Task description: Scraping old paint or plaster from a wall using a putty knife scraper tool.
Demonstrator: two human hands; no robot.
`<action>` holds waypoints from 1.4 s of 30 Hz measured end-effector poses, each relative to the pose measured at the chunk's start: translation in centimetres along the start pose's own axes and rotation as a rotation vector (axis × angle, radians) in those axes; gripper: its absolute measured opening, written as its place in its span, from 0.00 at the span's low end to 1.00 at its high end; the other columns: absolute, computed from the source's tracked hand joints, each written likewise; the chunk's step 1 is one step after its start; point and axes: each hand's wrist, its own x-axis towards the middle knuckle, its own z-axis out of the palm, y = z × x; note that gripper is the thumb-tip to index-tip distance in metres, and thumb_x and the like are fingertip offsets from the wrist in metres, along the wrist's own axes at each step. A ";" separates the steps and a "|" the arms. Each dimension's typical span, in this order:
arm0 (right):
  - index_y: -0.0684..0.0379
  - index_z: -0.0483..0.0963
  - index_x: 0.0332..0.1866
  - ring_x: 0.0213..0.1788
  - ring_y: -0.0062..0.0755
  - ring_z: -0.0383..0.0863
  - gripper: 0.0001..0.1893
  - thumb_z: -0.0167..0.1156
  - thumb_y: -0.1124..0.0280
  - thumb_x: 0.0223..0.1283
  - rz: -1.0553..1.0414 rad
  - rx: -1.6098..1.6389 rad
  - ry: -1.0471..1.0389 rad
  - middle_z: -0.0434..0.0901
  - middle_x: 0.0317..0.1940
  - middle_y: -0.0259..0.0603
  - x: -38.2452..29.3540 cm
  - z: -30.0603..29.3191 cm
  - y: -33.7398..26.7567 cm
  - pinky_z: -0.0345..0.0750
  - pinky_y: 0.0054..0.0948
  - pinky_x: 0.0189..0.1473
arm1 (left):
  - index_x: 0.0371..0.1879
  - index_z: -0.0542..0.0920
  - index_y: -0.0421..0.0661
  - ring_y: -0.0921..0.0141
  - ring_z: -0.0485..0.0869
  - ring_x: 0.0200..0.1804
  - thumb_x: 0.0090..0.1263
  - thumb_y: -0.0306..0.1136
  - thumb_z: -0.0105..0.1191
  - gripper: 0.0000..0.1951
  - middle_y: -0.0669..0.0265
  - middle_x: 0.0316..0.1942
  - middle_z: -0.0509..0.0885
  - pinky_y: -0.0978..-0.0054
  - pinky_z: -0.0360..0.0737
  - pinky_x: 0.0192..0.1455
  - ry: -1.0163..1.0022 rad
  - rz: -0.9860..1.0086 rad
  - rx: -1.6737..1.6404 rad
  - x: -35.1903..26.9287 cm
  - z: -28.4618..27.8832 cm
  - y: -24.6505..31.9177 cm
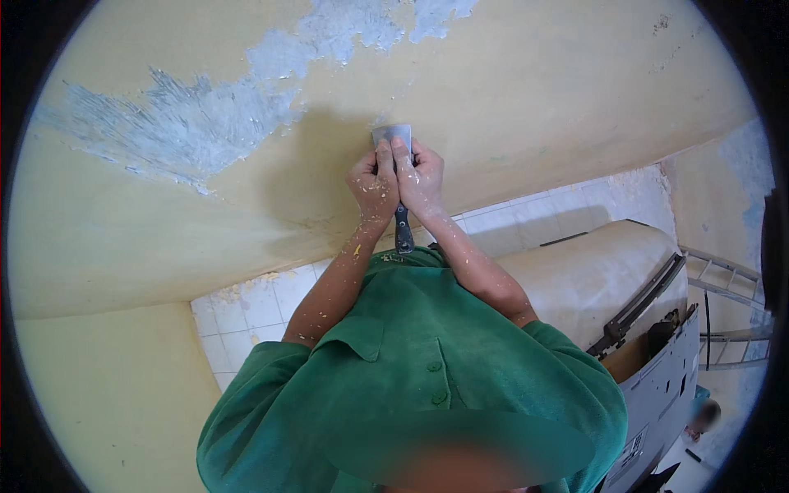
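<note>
My left hand [375, 190] and my right hand [423, 180] are closed together around a putty knife [392, 131]. Both thumbs press on its metal blade, while its dark riveted handle sticks out below my wrists towards my body. The blade's wide edge meets the yellowish painted wall [511, 80] at a small scuffed spot. To the upper left, a large scraped patch [209, 123] shows a bluish-grey layer with ragged paint edges. Paint flakes cling to my hands and forearms.
Paint chips lie on the white tiled floor [246, 308] along the wall. At right are a bulky pale-covered object [555, 265], a dark metal rail [641, 302], a grey panel [659, 382] and a ladder [727, 274]. Another person [703, 416] is low at the far right.
</note>
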 end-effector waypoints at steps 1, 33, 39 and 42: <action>0.66 0.76 0.28 0.21 0.11 0.63 0.16 0.53 0.64 0.64 0.019 -0.019 0.022 0.69 0.15 0.26 0.1 0.0 -0.1 0.61 0.19 0.21 | 0.18 0.76 0.34 0.81 0.66 0.19 0.68 0.39 0.51 0.20 0.68 0.10 0.72 0.74 0.64 0.20 0.000 0.000 -0.003 0.0 0.0 0.1; 0.65 0.75 0.23 0.21 0.11 0.61 0.18 0.56 0.62 0.62 -0.044 0.022 0.007 0.66 0.14 0.24 0.9 0.2 0.4 0.60 0.18 0.21 | 0.20 0.75 0.37 0.81 0.67 0.20 0.68 0.37 0.51 0.17 0.66 0.11 0.71 0.76 0.66 0.21 0.066 0.106 -0.026 -0.7 0.4 -2.0; 0.65 0.75 0.23 0.16 0.15 0.61 0.17 0.58 0.61 0.59 -0.144 0.033 0.050 0.66 0.09 0.35 1.7 0.9 -0.7 0.63 0.23 0.19 | 0.20 0.75 0.35 0.81 0.67 0.20 0.69 0.39 0.50 0.19 0.67 0.12 0.71 0.76 0.65 0.20 0.062 0.037 -0.113 0.3 0.2 -1.5; 0.65 0.75 0.22 0.16 0.15 0.60 0.18 0.58 0.60 0.59 -0.098 -0.032 0.060 0.66 0.09 0.35 1.8 0.6 -1.0 0.62 0.24 0.18 | 0.18 0.73 0.35 0.81 0.66 0.20 0.69 0.39 0.51 0.20 0.68 0.12 0.70 0.76 0.64 0.20 0.052 0.053 -0.090 0.0 0.1 -1.0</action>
